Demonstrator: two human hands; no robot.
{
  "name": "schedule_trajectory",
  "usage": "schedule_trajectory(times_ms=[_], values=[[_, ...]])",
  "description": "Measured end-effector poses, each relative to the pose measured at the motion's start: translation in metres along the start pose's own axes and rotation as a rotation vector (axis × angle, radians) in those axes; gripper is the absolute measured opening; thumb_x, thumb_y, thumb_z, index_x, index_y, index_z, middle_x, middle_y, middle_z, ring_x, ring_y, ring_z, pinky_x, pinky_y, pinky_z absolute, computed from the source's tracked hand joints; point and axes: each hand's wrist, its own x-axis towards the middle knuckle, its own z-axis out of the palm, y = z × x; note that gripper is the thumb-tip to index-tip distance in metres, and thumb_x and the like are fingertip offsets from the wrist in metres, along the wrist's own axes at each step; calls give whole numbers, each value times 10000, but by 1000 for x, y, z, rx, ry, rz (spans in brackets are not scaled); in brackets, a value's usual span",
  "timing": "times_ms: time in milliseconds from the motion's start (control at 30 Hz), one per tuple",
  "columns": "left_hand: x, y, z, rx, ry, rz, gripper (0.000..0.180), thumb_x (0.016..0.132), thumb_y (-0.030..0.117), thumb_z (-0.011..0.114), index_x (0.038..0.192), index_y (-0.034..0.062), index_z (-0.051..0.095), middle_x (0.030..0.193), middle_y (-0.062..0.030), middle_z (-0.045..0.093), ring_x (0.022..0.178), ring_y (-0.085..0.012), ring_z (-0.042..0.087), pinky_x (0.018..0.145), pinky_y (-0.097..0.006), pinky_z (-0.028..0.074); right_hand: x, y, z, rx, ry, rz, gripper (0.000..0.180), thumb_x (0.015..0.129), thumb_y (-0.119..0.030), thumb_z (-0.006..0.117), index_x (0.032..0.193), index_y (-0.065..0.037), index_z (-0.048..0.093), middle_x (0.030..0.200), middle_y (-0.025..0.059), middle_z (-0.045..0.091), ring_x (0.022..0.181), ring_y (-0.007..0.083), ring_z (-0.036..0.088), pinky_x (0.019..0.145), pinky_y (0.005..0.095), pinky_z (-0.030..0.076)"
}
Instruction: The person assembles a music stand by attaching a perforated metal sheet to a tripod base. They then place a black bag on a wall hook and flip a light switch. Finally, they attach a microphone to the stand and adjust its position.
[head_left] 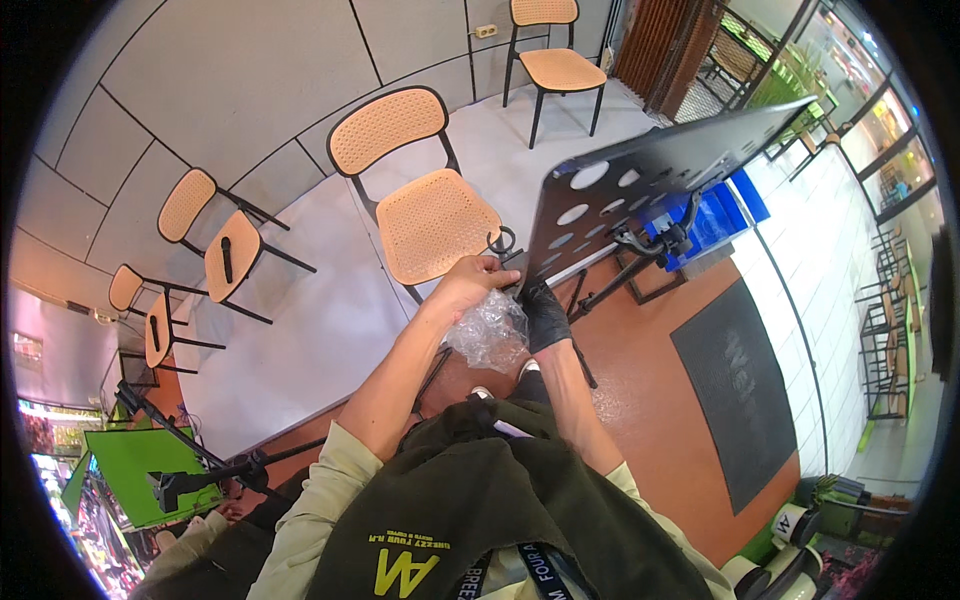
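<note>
My left hand (478,284), bare, is closed with thumb and fingers pinched at the lower near corner of a black music stand panel (600,195) with oval holes. A small black piece with an open ring (502,239) sticks up at its fingertips. Crumpled clear plastic wrap (490,335) hangs below this hand, between both hands. My right hand (546,316) wears a black glove and is up against the panel's lower edge beside the plastic. The panel's edge and the dark glove hide how its fingers lie.
A rattan-look chair (435,225) stands ahead on the white platform (330,290). Other chairs stand left, two with microphones (227,260) on them. A blue crate (715,220) is behind the panel. A dark mat (735,390) lies right. A tripod arm (245,468) and someone's hand (230,511) are lower left.
</note>
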Motion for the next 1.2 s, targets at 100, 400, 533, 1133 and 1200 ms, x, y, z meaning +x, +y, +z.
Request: schedule_trajectory(times_ms=[100, 400, 533, 1133, 1200], values=[[5, -8, -1, -86, 19, 37, 257, 802, 258, 756, 738, 31, 654, 662, 6, 568, 605, -86, 442, 575, -269, 356, 2, 3, -2, -38, 48, -12, 275, 944, -153, 576, 1211, -89, 591, 1067, 47, 638, 923, 159, 602, 817, 287, 490], [-1, -2, -4, 59, 12, -2, 291, 787, 270, 767, 702, 35, 618, 617, 19, 505, 590, -90, 400, 552, -269, 325, -14, -6, 26, -186, 131, -17, 218, 958, -204, 501, 1085, -83, 630, 987, 41, 659, 831, 153, 624, 696, 273, 517], [-4, 6, 0, 63, 9, -24, 249, 798, 231, 747, 721, 32, 620, 651, 9, 527, 609, -92, 421, 564, -266, 342, -2, -10, -3, -68, -5, 49, 234, 961, -203, 491, 1099, -63, 618, 984, 65, 654, 831, 180, 628, 682, 296, 536], [-5, 10, 0, 92, -7, -45, 249, 832, 212, 726, 723, 13, 625, 660, -5, 558, 611, -85, 445, 556, -260, 365, -3, -6, 5, -129, -16, -67, 244, 947, -147, 573, 1171, -53, 597, 1042, 50, 627, 909, 159, 594, 811, 290, 502], [-6, 11, -3, 106, -3, -83, 245, 833, 212, 727, 738, 7, 632, 669, -10, 561, 616, -88, 451, 563, -258, 370, 8, 0, -8, -102, 6, -40, 244, 944, -140, 575, 1170, -50, 596, 1033, 56, 627, 906, 165, 595, 810, 296, 504]])
